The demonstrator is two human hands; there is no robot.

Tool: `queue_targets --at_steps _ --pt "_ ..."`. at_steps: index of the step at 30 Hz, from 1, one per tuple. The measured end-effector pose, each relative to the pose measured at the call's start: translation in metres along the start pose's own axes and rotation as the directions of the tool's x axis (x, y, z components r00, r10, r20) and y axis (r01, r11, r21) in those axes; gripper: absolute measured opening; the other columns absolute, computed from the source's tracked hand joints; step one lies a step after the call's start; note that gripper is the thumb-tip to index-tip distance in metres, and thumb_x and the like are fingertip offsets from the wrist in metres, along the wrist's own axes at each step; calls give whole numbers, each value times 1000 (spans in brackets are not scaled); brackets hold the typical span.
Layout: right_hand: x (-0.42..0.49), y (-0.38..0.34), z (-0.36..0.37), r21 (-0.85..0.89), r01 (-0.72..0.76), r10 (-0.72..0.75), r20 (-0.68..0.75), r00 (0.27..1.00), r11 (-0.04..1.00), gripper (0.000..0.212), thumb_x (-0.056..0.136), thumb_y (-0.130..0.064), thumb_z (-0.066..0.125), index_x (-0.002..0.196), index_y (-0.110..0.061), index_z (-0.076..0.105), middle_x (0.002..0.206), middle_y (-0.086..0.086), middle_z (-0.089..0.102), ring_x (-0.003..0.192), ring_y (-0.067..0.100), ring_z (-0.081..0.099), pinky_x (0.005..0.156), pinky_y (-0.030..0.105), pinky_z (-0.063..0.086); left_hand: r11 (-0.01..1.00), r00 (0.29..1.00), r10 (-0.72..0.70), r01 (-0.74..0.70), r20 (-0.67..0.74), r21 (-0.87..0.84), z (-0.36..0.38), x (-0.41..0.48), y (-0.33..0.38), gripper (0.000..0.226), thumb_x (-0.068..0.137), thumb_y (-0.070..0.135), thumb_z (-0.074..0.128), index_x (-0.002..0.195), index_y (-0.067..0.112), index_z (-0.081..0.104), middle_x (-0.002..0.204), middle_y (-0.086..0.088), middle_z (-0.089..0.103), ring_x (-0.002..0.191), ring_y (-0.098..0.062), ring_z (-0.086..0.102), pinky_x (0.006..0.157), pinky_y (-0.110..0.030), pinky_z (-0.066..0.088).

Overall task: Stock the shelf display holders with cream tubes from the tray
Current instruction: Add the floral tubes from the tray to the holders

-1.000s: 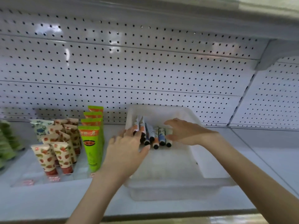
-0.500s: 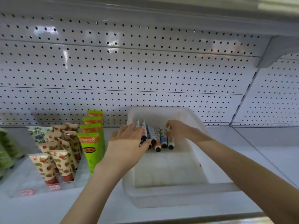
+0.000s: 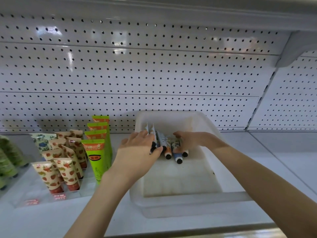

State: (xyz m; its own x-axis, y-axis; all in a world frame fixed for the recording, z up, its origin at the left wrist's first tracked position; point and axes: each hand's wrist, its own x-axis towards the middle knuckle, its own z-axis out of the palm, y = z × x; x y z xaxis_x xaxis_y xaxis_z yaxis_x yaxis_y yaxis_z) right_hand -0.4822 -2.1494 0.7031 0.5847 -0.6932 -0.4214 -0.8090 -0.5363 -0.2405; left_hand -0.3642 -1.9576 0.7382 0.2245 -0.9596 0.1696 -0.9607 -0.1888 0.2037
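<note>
Tray (image 3: 173, 196), white plastic, on the shelf (image 3: 283, 162), against the pegboard back wall (image 3: 154, 74). Inside, at the far end, a small bunch of cream tubes (image 3: 169, 145), lying side by side with the dark caps toward the near side and the flat crimped ends toward the wall. Near half of the tray bare.

Left hand (image 3: 139, 152) over the left edge of the bunch, palm down, fingers spread and stretched flat, thumb tip touching the dark caps of the leftmost tubes. No closed grasp visible; only resting on the tubes, and what lies under the palm hidden.

Right hand (image 3: 190, 140) on the right side of the bunch, fingers curled down over the rightmost tubes, thumb tucked near the caps. Whether really gripping a tube or only pressing on it, impossible to tell.

Left of the tray, clear display holders (image 3: 75, 194) on the same shelf, already holding upright tubes: a row of green tubes (image 3: 96, 157) just beside the tray, then strawberry-print tubes (image 3: 66, 170) in two rows, caps down. Behind them one tube with blue flower print (image 3: 41, 143). At the far left edge, blurred green items (image 3: 6, 162), not clear enough to name. Small red price labels (image 3: 60, 196) on the front of the holders.
</note>
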Motion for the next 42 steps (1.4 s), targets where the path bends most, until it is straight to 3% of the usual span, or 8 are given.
queue_targets --at_steps 8,16,20,24,28,33,38,42 --pt "-3 3 0 -55 34 -35 -25 999 998 84 69 -48 77 139 -27 35 136 -2 44 121 21 45 101 37 40 999 1000 12 -13 -29 -36 2 -1 2 46 96 48 32 135 25 39 144 9 35 132 -14 29 102 -30 27" --pt "-20 -4 -8 236 213 -189 -121 974 948 25 83 -18 70 105 -13 59 92 -1 61 68 14 62 63 20 49 993 999 2 -8 -52 -120 2 2 3 45 96 46 35 136 25 36 139 8 40 127 -15 34 99 -29 29" --pt "-30 -1 -18 481 333 -238 -248 939 811 11 85 -11 68 87 -17 58 90 -1 59 68 11 63 58 16 51 982 1000 -16 15 -4 -189 2 5 3 49 97 44 37 139 21 30 139 2 40 126 -19 35 99 -30 31" --pt "-41 -3 -26 616 459 -256 -391 884 641 12 86 -11 66 96 -9 60 89 0 61 75 10 63 67 20 55 956 998 -51 60 40 -286 2 15 8 44 96 38 42 133 17 34 128 -3 46 111 -20 45 87 -32 39" --pt "-49 -8 -32 731 539 -279 -461 842 419 11 85 -7 65 95 -9 61 91 3 61 83 14 62 84 36 56 916 997 -72 71 11 -394 3 25 10 37 96 33 45 124 10 42 120 -5 52 105 -21 50 82 -29 40" --pt "-60 -15 -35 778 598 -359 -512 781 191 13 78 -8 63 91 -7 60 82 -4 66 76 8 65 68 24 56 785 996 -84 64 -4 -617 5 32 11 36 90 31 57 118 9 52 115 -3 62 103 -17 59 84 -26 45" --pt "-60 -19 -33 800 586 -398 -499 770 131 17 75 -10 64 90 -5 60 81 -1 67 77 11 66 69 27 57 727 998 -39 -8 -53 -687 3 32 15 21 86 25 64 97 8 60 92 -4 69 81 -14 64 71 -23 48" --pt "-57 -15 -35 837 543 -358 -487 797 70 25 77 -31 62 89 -9 64 89 0 66 85 14 64 73 30 56 729 999 -21 -7 -32 -685 5 32 13 24 85 26 66 98 7 62 94 -4 69 87 -17 65 78 -34 52"
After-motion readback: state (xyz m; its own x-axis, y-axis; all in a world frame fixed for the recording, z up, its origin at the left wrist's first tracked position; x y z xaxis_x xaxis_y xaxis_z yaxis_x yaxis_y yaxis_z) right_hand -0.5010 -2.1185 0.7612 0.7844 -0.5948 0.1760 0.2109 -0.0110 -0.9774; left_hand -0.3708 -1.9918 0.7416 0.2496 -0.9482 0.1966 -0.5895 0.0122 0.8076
